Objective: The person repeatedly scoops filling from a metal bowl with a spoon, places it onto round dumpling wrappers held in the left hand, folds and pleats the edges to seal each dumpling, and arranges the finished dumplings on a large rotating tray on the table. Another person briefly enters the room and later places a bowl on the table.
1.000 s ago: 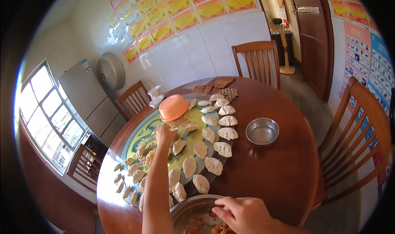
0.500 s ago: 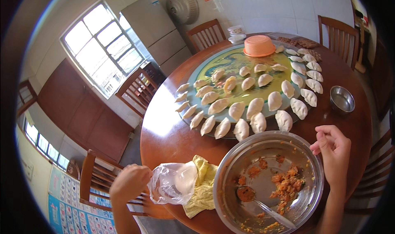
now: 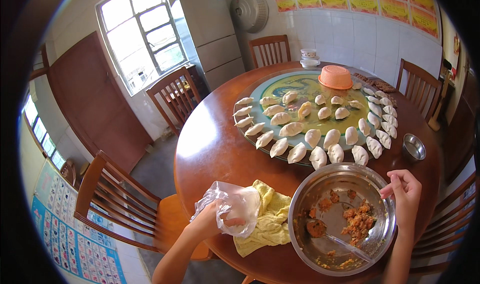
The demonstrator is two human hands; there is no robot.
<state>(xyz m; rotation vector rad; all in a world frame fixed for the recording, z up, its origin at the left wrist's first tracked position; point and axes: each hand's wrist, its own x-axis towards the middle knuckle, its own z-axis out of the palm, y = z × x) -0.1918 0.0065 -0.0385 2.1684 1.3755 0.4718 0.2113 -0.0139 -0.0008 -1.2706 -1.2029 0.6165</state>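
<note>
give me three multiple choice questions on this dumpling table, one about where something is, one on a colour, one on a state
1. Where does the yellow cloth lie?
A. on the round table, left of the metal bowl
B. on a chair seat
C. on top of the dumplings

2. What colour is the upturned basket at the far side of the turntable?
A. blue
B. orange
C. white

3. What is the left hand doing?
A. resting flat and empty
B. holding a spoon
C. reaching into a clear plastic bag

Answers:
1. A, the cloth sits on the wood of the table beside the metal bowl.
2. B, the basket is plainly orange.
3. C, the fingers are inside the clear plastic bag, while the right hand rests on the bowl's rim.
</note>
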